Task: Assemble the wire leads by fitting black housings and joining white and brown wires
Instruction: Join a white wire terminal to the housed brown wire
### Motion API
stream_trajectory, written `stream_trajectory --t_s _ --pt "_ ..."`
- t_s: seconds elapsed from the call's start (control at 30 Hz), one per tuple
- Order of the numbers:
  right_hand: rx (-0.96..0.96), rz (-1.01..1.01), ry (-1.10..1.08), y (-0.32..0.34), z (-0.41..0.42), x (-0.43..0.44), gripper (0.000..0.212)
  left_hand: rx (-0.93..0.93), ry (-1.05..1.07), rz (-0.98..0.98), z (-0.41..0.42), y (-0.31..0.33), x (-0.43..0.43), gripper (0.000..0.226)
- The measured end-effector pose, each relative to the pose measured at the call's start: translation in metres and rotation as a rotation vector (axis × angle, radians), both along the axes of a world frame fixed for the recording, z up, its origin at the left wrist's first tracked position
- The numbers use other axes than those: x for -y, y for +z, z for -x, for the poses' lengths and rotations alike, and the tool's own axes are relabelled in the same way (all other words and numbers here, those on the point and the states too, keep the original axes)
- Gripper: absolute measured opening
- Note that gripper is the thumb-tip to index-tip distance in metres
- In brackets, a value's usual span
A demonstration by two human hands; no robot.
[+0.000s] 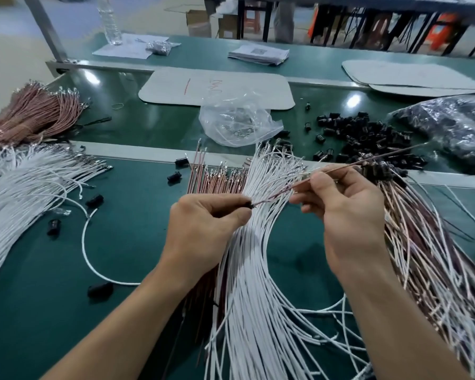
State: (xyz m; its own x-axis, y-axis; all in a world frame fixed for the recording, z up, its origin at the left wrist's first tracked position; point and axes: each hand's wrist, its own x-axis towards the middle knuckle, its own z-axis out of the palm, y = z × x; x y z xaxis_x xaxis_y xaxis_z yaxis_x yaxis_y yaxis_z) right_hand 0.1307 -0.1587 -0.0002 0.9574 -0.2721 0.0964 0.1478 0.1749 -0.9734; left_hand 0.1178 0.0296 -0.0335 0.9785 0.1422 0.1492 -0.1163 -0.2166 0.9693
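Observation:
My left hand (206, 223) pinches a small black housing (249, 205) between thumb and forefinger. A brown wire (368, 159) runs out of that housing up to the right, and my right hand (346, 212) pinches it partway along. Both hands hover over a fan of white wires (258, 242) lying on the green table. A row of brown wires (217, 182) lies just left of the white fan. Joined white and brown leads with black housings (422, 242) are heaped on the right.
Loose black housings (362, 138) are piled at the back right beside a dark bag (450, 124). A clear plastic bag (236, 122) sits in the middle. More white wires (25, 182) and a brown bundle (30, 113) lie at the left. Stray housings (99, 289) dot the table.

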Motion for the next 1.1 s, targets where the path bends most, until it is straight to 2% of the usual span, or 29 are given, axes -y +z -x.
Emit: stream_trajectory --t_s 0.3,0.7,1.1 --pt "0.036 0.094 0.036 -0.007 0.001 0.0 0.013 0.032 -0.01 -0.093 0.002 0.001 0.003 0.022" --pt "-0.024 0.096 0.097 -0.01 -0.003 0.006 0.021 0.09 0.005 -0.19 0.003 -0.002 0.001 0.022" --pt "-0.001 0.139 0.097 -0.012 -0.001 0.003 0.014 0.112 0.016 -0.233 0.007 0.0 0.001 0.02"
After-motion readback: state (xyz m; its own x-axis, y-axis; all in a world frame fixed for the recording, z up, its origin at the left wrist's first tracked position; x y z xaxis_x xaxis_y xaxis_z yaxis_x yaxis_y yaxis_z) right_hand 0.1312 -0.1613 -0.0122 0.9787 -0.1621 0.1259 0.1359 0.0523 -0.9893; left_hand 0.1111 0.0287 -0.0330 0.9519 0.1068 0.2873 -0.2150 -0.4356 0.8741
